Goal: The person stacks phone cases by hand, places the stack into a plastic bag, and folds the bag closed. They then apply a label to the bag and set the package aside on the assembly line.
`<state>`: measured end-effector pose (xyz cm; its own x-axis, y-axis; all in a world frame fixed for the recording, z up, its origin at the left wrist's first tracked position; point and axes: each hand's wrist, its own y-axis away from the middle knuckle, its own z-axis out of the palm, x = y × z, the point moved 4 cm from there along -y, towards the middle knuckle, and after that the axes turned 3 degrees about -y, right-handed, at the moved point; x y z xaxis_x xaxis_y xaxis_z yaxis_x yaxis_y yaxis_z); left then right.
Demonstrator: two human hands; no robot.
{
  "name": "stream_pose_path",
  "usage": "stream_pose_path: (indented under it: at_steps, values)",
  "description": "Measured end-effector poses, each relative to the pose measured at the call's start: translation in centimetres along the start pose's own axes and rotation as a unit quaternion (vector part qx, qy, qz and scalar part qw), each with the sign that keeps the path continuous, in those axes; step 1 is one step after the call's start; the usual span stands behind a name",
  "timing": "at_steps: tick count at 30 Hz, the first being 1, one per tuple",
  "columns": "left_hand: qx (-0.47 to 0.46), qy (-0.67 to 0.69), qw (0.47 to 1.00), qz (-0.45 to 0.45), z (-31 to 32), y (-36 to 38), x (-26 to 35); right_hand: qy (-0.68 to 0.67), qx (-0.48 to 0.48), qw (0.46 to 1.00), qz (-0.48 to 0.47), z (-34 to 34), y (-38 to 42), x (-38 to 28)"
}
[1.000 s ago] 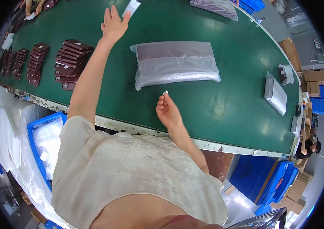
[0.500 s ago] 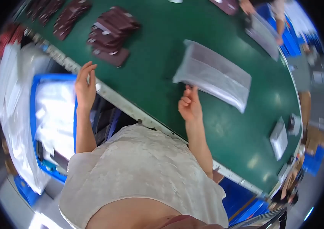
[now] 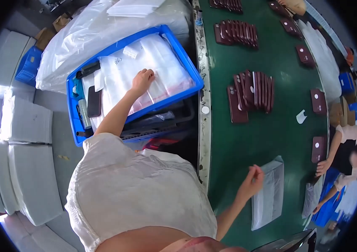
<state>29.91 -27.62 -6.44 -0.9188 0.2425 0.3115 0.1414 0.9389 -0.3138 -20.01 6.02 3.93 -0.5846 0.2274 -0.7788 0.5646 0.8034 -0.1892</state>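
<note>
Single head cam, worn by the person, facing forward and steeply down. Wide fisheye: dark curved rim, straight edges bow. Wearer's cream shirt [image 3: 140, 193] is closest, fills bottom centre. Blue crate [image 3: 200, 84] sits upper left of centre, green desk [image 3: 229, 143] on the right, its edge running roughly top to bottom. Both hands, left [image 3: 143, 81] and right [image 3: 252, 180], in frame at arm's reach. Room behind looks small, squeezed toward the rim.
</note>
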Motion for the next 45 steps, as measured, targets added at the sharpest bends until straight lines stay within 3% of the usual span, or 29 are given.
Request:
stream_pose_path:
  at_steps: [1, 2, 3, 4, 5, 6, 7, 8, 11, 12, 13, 14, 15, 16, 18, 20, 21, 22, 23, 24, 26, 27, 29, 31, 33, 35, 37, 39, 45]
  values:
    - [0.012, 0.012, 1.0, 0.015, 0.1, -0.2, 0.0, 0.0, 0.0, 1.0, -0.003, -0.6, -1.1, 0.1]
    - [0.013, 0.015, 1.0, 0.016, 0.0, -0.5, -0.3, 0.142, 0.02, 0.987, -0.069, -1.4, -2.4, -0.3]
    - [-0.032, 0.212, 0.975, -0.061, -0.6, -1.1, -0.4, 0.28, 0.042, 0.95, -0.131, -2.0, -3.2, -0.6]
    - [-0.079, 0.4, 0.904, -0.133, -1.0, -1.8, -0.2, 0.413, 0.064, 0.889, -0.186, -2.3, -3.5, -1.1]
    - [-0.124, 0.569, 0.788, -0.2, -1.0, -2.4, 0.5, 0.419, 0.07, 0.886, -0.184, -2.6, -3.4, -0.7]
    - [-0.124, 0.576, 0.783, -0.198, -3.5, -3.2, 3.2, 0.429, 0.052, 0.889, -0.153, -2.5, -3.4, 0.4]
    - [-0.197, 0.793, 0.558, -0.146, -6.2, -3.5, 7.3, 0.438, 0.032, 0.89, -0.125, -2.5, -3.4, 1.5]
    - [-0.246, 0.926, 0.277, -0.077, -9.4, -3.5, 11.3, 0.444, 0.009, 0.89, -0.099, -2.7, -3.4, 2.3]
    - [-0.348, 0.924, -0.023, -0.153, -11.3, -2.0, 21.6, 0.457, 0.022, 0.882, -0.109, -3.2, -3.0, 2.4]
    - [-0.341, 0.913, -0.08, -0.21, -10.6, -1.1, 25.4, 0.464, 0.032, 0.879, -0.108, -3.3, -2.8, 2.7]
    - [-0.366, 0.921, -0.023, -0.13, -6.0, -0.8, 28.9, 0.461, 0.033, 0.88, -0.114, -3.5, -2.5, 3.0]
    - [-0.423, 0.877, -0.119, -0.194, -8.5, 1.0, 33.3, 0.47, 0.038, 0.876, -0.103, -4.1, -2.2, 3.5]
    - [-0.456, 0.865, -0.047, -0.205, -8.3, 2.5, 36.9, 0.479, 0.044, 0.872, -0.09, -4.7, -1.9, 4.0]
    - [-0.521, 0.831, -0.089, -0.171, -8.0, 4.3, 40.6, 0.489, 0.051, 0.867, -0.077, -5.2, -1.6, 4.5]
    - [-0.597, 0.78, -0.054, -0.178, -5.4, 8.3, 46.4, 0.493, 0.062, 0.865, -0.078, -6.3, -1.0, 5.8]
    - [-0.58, 0.793, 0.185, -0.011, -1.9, 10.7, 49.7, 0.5, 0.085, 0.859, -0.065, -8.5, 0.1, 7.0]
    - [-0.509, 0.701, 0.459, 0.199, -0.4, 10.6, 49.5, 0.509, 0.093, 0.854, -0.056, -10.1, 0.7, 7.4]
    - [-0.361, 0.521, 0.667, 0.39, 1.1, 10.7, 48.9, 0.331, 0.099, 0.938, 0.017, -12.1, 1.0, 8.3]
    - [-0.287, 0.425, 0.726, 0.459, 3.9, 11.8, 47.7, 0.135, 0.11, 0.981, 0.081, -13.9, 1.2, 9.2]
    - [-0.2, 0.322, 0.767, 0.518, 6.6, 12.8, 46.5, -0.071, 0.121, 0.981, 0.132, -15.2, 1.6, 9.9]
    - [-0.116, 0.295, 0.781, 0.538, 6.4, 13.3, 45.7, -0.084, 0.182, 0.975, 0.098, -16.8, 1.4, 4.2]
    - [-0.116, 0.296, 0.761, 0.566, 6.6, 13.6, 46.1, -0.103, 0.219, 0.968, 0.066, -17.3, 1.4, 1.2]
    - [-0.124, 0.268, 0.789, 0.539, 5.9, 13.8, 46.3, -0.123, 0.283, 0.95, 0.046, -17.1, 1.8, -6.5]
    - [-0.136, 0.242, 0.785, 0.554, 5.4, 14.3, 46.9, -0.192, 0.147, 0.949, -0.204, -15.3, 1.6, -16.5]
    - [-0.138, 0.236, 0.79, 0.549, 5.2, 14.1, 47.1, -0.325, 0.047, 0.879, -0.346, -14.7, 2.0, -22.6]
    - [-0.144, 0.22, 0.784, 0.562, 5.2, 14.2, 47.0, -0.307, -0.057, 0.788, -0.53, -16.3, 0.5, -25.8]
    - [-0.145, 0.229, 0.786, 0.555, 5.3, 14.3, 47.4, -0.31, 0.215, 0.827, -0.418, -15.6, 2.7, -28.0]
    - [-0.149, 0.23, 0.783, 0.559, 5.2, 14.1, 47.2, -0.329, 0.221, 0.82, -0.413, -16.0, 3.4, -28.4]
    - [-0.157, 0.236, 0.785, 0.55, 5.0, 14.6, 47.3, -0.399, 0.121, 0.805, -0.422, -18.0, 3.3, -29.1]
